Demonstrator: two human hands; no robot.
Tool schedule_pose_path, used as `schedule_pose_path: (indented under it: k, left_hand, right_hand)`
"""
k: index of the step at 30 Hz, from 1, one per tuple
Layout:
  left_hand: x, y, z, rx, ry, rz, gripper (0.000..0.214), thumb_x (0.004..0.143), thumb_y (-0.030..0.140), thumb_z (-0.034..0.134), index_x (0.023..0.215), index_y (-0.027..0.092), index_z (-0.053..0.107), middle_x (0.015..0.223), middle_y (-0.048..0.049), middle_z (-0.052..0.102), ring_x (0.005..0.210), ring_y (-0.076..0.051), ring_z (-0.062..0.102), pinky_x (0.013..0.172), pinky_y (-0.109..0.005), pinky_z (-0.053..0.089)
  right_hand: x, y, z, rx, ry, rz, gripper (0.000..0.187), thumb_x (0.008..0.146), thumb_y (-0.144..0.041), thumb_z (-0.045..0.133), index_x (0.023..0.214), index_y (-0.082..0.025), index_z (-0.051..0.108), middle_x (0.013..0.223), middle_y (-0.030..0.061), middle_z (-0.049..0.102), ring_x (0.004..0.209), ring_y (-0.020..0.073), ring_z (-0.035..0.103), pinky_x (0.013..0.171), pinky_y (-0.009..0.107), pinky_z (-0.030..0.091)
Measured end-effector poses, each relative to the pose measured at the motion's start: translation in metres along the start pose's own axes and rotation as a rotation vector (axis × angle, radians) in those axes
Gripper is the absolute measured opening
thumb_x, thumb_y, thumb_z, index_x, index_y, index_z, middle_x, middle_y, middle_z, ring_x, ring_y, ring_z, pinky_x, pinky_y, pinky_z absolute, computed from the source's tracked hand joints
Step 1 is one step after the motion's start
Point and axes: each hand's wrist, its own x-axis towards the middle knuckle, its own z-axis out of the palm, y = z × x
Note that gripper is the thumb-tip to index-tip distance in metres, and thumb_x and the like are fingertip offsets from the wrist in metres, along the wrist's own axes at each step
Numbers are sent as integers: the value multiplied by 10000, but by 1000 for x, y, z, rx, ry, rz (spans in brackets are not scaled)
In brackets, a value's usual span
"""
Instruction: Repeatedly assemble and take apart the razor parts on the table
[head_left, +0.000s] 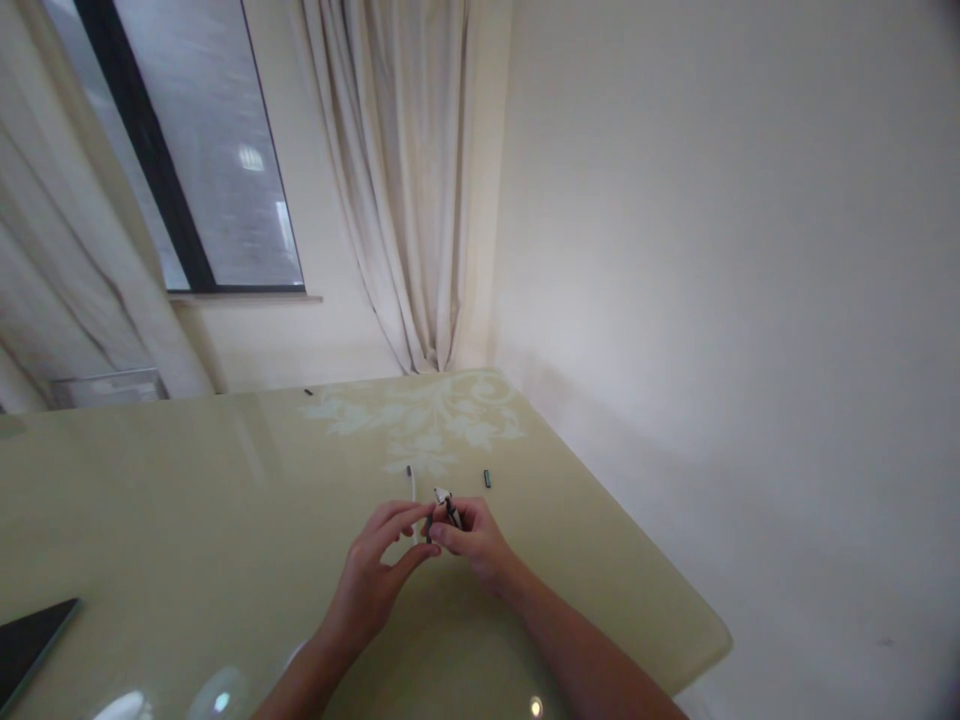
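Both my hands meet above the table, close together. My left hand [379,555] is closed, with thumb and fingertips pinching a small dark battery-like piece [429,528]. Right beside it, my right hand [478,540] grips a small white and black device [448,507], whose exact kind is too small to make out. Just beyond my left fingers lies a thin white stick with a dark tip [412,482], partly hidden by that hand. Past my right hand, a small dark battery-like cylinder [487,478] rests on the tabletop.
The pale green glossy table [225,520] has a white floral pattern at its far corner. A dark flat panel [34,645] lies at the left edge. One tiny dark piece [308,392] sits near the far edge. Curtains [405,200], a window and a wall [712,300] stand beyond.
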Motion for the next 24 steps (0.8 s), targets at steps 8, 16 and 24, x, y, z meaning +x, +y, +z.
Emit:
schedule_pose_path:
  k: [8,16,24]
  left_hand:
    - [7,5,-1,-147,-52,-261,421,835,561,714,1113,253,784,908,-62,754,727,-194,647,681,-312,546]
    - [4,4,5,-411,-165,-639,558,791,717,681,785,165,763,606,-18,614,582,-145,542,585,-248,456]
    - [1,3,6,-673,-138,-828,557,634,689,842,794,159,774,719,-33,653,641,-122,545,625,-218,462]
  right_hand:
    - [-2,-8,-1,-149,71,-44,347,740,-505,784,740,-168,700,587,-40,455,551,103,329,523,234,259]
    - [-9,-6,0,-569,109,-249,184,799,-348,738,803,-164,755,579,-39,482,505,99,379,499,230,293]
    - [-11,-6,-1,-698,67,-382,155,767,-239,716,905,-205,779,659,-4,635,542,131,490,572,250,398]
